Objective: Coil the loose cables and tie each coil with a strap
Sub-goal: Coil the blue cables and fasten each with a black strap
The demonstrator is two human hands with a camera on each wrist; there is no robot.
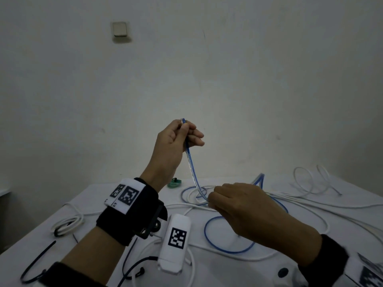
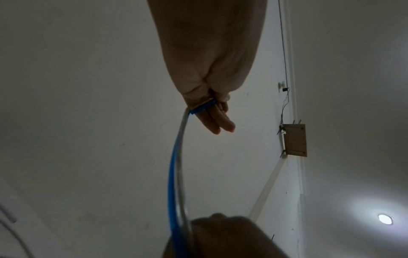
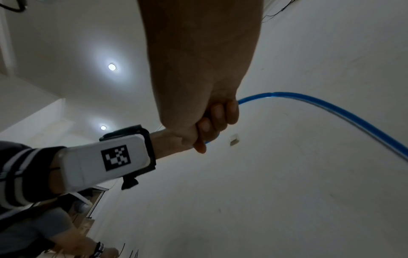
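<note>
We pinch the blue cable (image 1: 191, 166) near its end in our raised left grip (image 1: 176, 141) and lower down in our right grip (image 1: 238, 206) above the bench (image 1: 310, 235), the right fingertips hidden.

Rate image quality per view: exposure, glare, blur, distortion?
Head: dim and underexposed, wide-angle bending at the table edge, blue cable sharp enough. Left wrist: left hand backlit and soft, right hand a dark blur at the bottom, ceiling light flaring. Right wrist: two blown-out ceiling lamps with halos, strong fisheye, cable crisp.
</note>
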